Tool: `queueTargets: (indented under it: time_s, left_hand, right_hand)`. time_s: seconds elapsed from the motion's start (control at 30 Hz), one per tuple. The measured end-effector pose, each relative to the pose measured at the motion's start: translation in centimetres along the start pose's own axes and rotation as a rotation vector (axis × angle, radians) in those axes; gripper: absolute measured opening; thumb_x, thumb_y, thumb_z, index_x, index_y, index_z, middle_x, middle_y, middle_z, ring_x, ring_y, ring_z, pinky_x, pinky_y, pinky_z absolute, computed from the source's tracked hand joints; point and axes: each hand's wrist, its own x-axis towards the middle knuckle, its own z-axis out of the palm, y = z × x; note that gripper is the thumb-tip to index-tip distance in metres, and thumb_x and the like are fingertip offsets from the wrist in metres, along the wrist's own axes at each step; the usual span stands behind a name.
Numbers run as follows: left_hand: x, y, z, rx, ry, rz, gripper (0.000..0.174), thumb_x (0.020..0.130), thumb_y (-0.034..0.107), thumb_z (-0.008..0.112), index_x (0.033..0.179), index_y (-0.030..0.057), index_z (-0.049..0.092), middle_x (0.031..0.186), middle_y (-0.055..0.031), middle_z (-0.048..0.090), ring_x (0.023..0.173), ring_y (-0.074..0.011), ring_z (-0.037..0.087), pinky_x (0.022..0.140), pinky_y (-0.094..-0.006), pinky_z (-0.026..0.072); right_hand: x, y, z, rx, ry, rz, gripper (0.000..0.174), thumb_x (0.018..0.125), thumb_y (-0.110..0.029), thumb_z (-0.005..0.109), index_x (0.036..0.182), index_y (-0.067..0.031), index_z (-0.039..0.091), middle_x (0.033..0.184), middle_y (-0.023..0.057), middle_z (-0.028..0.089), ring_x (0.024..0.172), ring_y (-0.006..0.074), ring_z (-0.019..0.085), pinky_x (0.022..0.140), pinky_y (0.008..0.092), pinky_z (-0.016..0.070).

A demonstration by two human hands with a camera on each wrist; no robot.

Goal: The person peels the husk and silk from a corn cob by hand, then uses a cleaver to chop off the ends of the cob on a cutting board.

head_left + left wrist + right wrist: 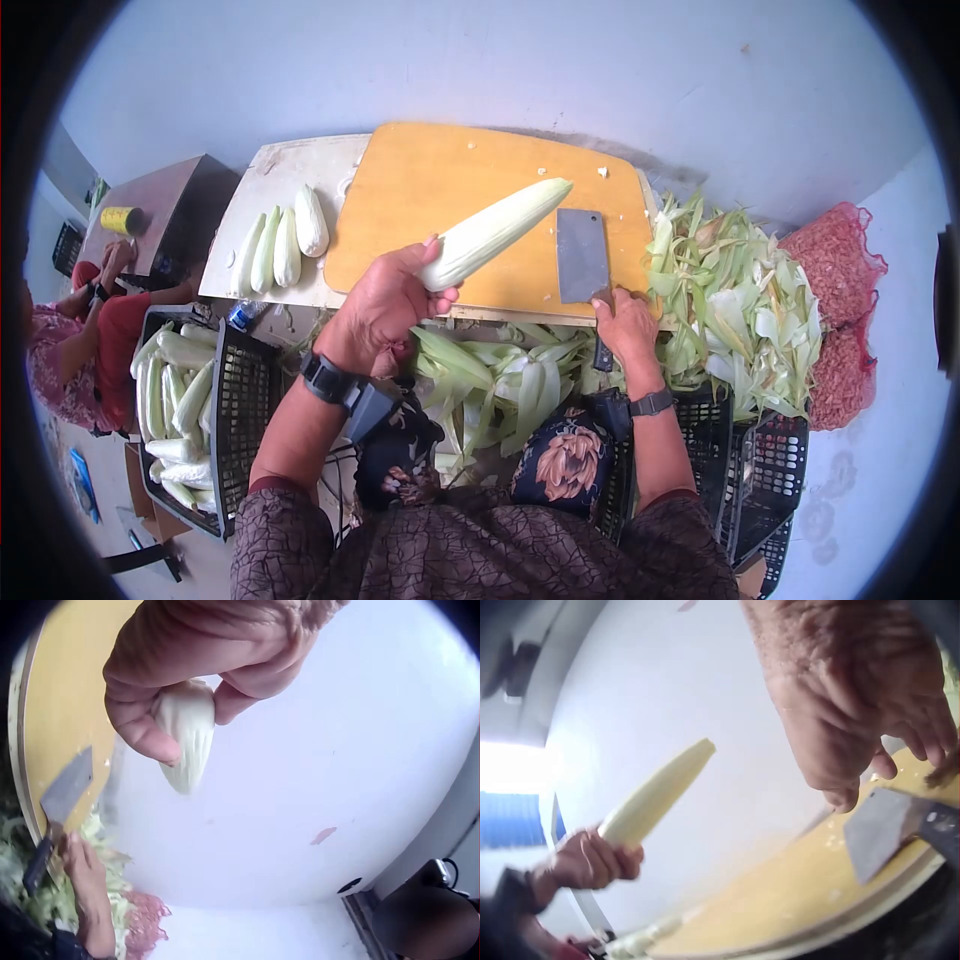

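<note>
Pale husked corn cob (495, 232): left wrist view shows only its end. Left hand (385, 305) fingers grip it aloft; right hand (628, 325) on grey cleaver (583, 255), grip unclear.

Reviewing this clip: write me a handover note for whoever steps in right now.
Left hand grips a corn cob by one end, raised over the cutting board.
Right hand is at the handle of the cleaver, whose blade lies flat on the board; grip unclear.
Done: three cobs lie left of the board, husks piled right.
Left: the held cob, seemingly uncut; more cobs sit in the crate.
</note>
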Motion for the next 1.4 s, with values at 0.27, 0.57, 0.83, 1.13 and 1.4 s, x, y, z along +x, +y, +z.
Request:
queueTargets:
  time_s: [0.27,0.57,0.83,1.13,1.4]
  left_hand:
    - [-2.3,-1.7,6.4,-0.221,-0.157,-0.070,0.042,0.088,0.031,0.052,0.114,-0.0003,0.046,0.092,-0.0183,0.056,0.075,-0.0235,0.056,0.065,-0.0300,0.0471]
    - [-2.1,-5.1,6.4,-0.168,-0.336,-0.065,0.049,0.090,0.039,0.042,0.118,-0.0004,0.046,0.100,-0.0179,0.057,0.085,-0.0258,0.058,0.071,-0.0306,0.0471]
    - [-1.7,-5.2,3.6,0.494,0.221,0.351,0.024,0.085,0.023,0.058,0.099,0.0034,0.058,0.094,-0.0020,0.058,0.088,-0.0098,0.053,0.077,-0.0262,0.0410]
    - [-3.4,-5.1,7.6,0.518,-0.069,0.547,0.039,0.083,0.013,0.058,0.117,-0.0029,0.045,0.109,-0.0094,0.054,0.099,-0.0155,0.051,0.087,-0.0299,0.0424]
    - [-2.9,-4.8,7.8,0.586,-0.212,0.546,0.046,0.083,0.010,0.058,0.125,0.0014,0.041,0.117,-0.0108,0.051,0.107,-0.0165,0.048,0.093,-0.0324,0.0381]
  right_hand:
    - [-1.6,-5.8,-7.6,1.438,-0.467,-0.214,0.057,0.082,-0.028,0.062,0.120,0.0081,0.040,0.112,0.0189,0.053,0.106,0.0256,0.052,0.094,0.0387,0.0391]
    - [-5.0,-10.4,-7.8,1.610,-0.501,-0.310,0.043,0.079,-0.021,0.065,0.109,0.0049,0.049,0.097,0.0184,0.061,0.089,0.0243,0.060,0.081,0.0366,0.0475]
    - [-7.1,-9.9,-3.9,1.136,-0.171,-0.265,0.031,0.073,-0.016,0.071,0.091,0.0024,0.054,0.080,0.0083,0.062,0.070,0.0137,0.059,0.063,0.0277,0.0482]
    - [-8.9,-10.3,-3.4,0.687,0.120,-0.472,0.039,0.062,-0.018,0.076,0.091,-0.0011,0.056,0.076,0.0145,0.062,0.070,0.0311,0.062,0.063,0.0372,0.0489]
    - [-8.9,-10.5,-3.6,0.568,0.137,-0.548,0.035,0.069,-0.014,0.070,0.097,-0.0009,0.055,0.080,0.0156,0.063,0.076,0.0315,0.063,0.065,0.0367,0.0497]
